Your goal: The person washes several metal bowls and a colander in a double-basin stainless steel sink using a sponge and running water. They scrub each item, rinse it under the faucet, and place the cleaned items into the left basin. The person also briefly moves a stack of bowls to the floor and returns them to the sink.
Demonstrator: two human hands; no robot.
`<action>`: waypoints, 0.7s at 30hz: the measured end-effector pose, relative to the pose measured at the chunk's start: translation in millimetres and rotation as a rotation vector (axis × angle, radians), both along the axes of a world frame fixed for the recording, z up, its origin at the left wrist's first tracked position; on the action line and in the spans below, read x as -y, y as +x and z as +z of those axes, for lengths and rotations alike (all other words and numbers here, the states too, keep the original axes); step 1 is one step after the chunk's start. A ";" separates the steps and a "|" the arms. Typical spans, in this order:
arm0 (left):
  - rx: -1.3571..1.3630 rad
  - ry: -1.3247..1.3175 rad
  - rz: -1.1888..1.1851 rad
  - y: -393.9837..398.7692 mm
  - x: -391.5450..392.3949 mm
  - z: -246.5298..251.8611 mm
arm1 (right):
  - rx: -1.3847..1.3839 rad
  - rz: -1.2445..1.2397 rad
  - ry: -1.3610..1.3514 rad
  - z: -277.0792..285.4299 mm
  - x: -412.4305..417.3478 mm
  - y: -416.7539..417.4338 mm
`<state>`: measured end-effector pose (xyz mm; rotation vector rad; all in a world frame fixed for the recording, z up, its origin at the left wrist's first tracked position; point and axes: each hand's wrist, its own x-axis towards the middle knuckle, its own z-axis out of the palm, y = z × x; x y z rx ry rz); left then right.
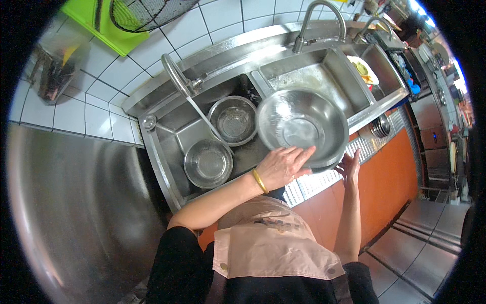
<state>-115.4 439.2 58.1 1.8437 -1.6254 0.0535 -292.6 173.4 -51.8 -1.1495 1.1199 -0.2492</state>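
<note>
A large stainless steel bowl [303, 125] stretches over the sink divider and the sink's front edge. My left hand [283, 165], with a gold-coloured bangle on the wrist, laps over the near rim. Its fingers lie on the inner side and its thumb hangs outside. Close by the bowl's right rim is my right hand [350, 169], fingers spread; whether the fingertips touch the metal cannot be told. Down in the left basin [171, 152] sit two smaller metal bowls, one at the back [232, 121] and one nearer [208, 163]. Water [205, 117] streams from the left faucet [175, 74] between them.
Two more faucets [319, 7] rise behind the right-hand basins. A stained white dish [362, 70] lies in the far right basin. Below the sink's front, metal bowls [380, 126] rest on a perforated metal strip [358, 146]. A steel surface [83, 212] stands to the left.
</note>
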 end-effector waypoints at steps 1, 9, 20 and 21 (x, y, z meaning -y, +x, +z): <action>-0.025 0.013 -0.036 3.1 3.0 2.9 | 0.007 0.005 0.005 5.2 -1.1 -0.3; 0.678 0.542 0.504 242.4 -15.9 -70.9 | -0.364 0.240 -0.347 -7.2 -1.7 27.8; 0.843 0.867 0.474 341.2 -91.4 -139.7 | -0.509 0.183 -0.639 6.2 10.6 39.8; 0.826 0.876 0.480 341.8 -99.5 -133.5 | -0.484 0.198 -0.643 20.5 7.0 47.5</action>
